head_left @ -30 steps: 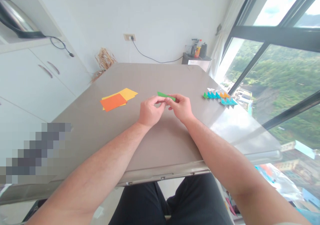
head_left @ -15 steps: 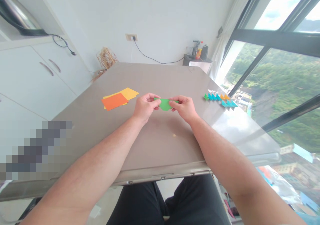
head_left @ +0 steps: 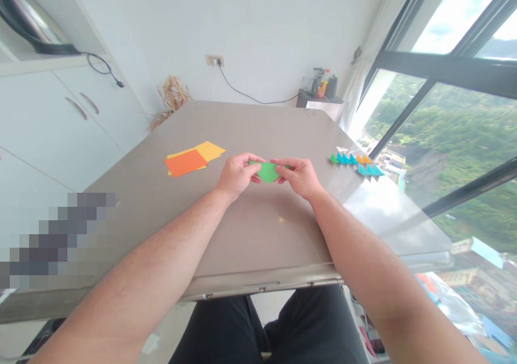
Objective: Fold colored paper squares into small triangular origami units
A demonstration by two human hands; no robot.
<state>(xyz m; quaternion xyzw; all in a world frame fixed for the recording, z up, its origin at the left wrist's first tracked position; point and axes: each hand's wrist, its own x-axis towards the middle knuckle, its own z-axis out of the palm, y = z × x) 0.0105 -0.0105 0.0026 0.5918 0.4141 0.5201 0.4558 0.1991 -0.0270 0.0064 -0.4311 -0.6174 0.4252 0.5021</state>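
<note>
A folded green paper piece [head_left: 267, 171] is held between both hands just above the grey table [head_left: 258, 229]. My left hand [head_left: 236, 174] pinches its left end with thumb and fingers closed. My right hand [head_left: 298, 176] pinches the right end the same way. The paper shows a flat, rounded-triangle face toward me. Both forearms reach in from the near edge.
A small stack of orange and yellow paper sheets [head_left: 191, 159] lies left of the hands. A row of folded teal, green and orange paper pieces [head_left: 355, 162] sits at the right, near the table edge by the window. White cabinets stand on the left.
The green paper was a narrow strip held edge-on a second ago; now it is turned so its flat face shows. Both hands have stayed in nearly the same spot.
</note>
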